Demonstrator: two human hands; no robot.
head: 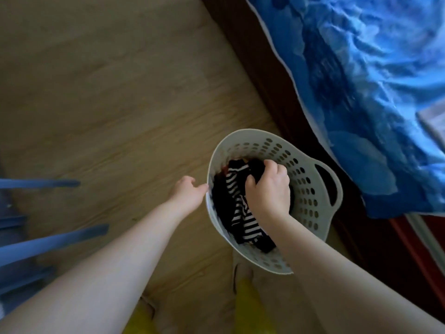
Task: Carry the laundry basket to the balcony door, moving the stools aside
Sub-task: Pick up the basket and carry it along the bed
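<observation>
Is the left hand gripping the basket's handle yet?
No, the left hand is open, fingertips just at the near rim of the laundry basket, while the right hand clutches the clothes inside.

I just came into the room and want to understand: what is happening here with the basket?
A person stands over a white laundry basket on the wooden floor, beside a bed with a blue cover. The right hand is inside the basket, closed on dark clothing next to a striped garment. The left hand is open, fingertips at the basket's rim. The basket is not lifted yet. Blue stool legs show at the left.
</observation>
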